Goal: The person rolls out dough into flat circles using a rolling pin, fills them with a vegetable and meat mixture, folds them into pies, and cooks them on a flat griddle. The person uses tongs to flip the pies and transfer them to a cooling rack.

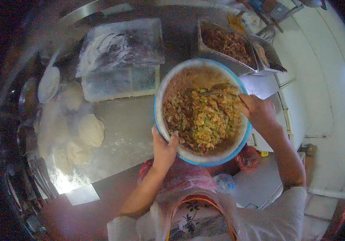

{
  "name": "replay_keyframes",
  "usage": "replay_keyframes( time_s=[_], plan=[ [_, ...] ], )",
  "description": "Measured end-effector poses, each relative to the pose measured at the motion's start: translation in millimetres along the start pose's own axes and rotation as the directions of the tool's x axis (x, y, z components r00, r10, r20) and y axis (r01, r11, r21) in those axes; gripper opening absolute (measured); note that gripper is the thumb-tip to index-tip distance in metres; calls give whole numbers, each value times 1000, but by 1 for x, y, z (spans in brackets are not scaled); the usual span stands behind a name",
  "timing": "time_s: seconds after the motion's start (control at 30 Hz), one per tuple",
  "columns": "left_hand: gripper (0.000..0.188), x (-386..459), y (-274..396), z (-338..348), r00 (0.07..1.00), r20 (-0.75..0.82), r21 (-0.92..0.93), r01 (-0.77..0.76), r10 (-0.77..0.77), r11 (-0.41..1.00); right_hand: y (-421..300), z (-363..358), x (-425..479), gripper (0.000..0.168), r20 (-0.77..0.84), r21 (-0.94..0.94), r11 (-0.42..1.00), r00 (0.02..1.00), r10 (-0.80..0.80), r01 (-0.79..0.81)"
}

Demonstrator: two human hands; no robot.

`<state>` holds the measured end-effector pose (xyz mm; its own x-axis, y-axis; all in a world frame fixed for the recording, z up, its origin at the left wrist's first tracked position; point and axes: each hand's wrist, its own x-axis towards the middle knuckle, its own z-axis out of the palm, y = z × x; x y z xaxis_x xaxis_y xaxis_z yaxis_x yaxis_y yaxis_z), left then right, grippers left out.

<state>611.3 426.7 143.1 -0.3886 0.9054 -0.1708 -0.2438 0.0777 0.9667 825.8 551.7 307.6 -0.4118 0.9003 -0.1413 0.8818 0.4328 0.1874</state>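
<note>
A large round bowl [202,162] with a blue outer rim and pale inside is in front of my body. It holds chopped filling [211,120], yellow-green on the right and browner on the left. My left hand [165,149] grips the lower left rim, its thumb over the edge. At the right rim, my right hand [258,110] is closed around what looks like a thin utensil handle. The utensil's far end is blurred and seems buried in the filling.
Several pale dough pieces [91,130] lie on the floured worktop [127,120] at left, near a white scoop [49,84]. Behind stand a flour-dusted plastic container [121,45] and a metal tray of brown filling [226,45]. A wall [320,90] rises on the right.
</note>
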Motion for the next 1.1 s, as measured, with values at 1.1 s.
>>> replay_keyframes(
  time_s=[1.1],
  plan=[
    [60, -4, 2, 7, 983, -86, 29, 167, -164, 986, 5, 76, 43, 41, -150, 134, 973, 974, -169, 189]
  ],
)
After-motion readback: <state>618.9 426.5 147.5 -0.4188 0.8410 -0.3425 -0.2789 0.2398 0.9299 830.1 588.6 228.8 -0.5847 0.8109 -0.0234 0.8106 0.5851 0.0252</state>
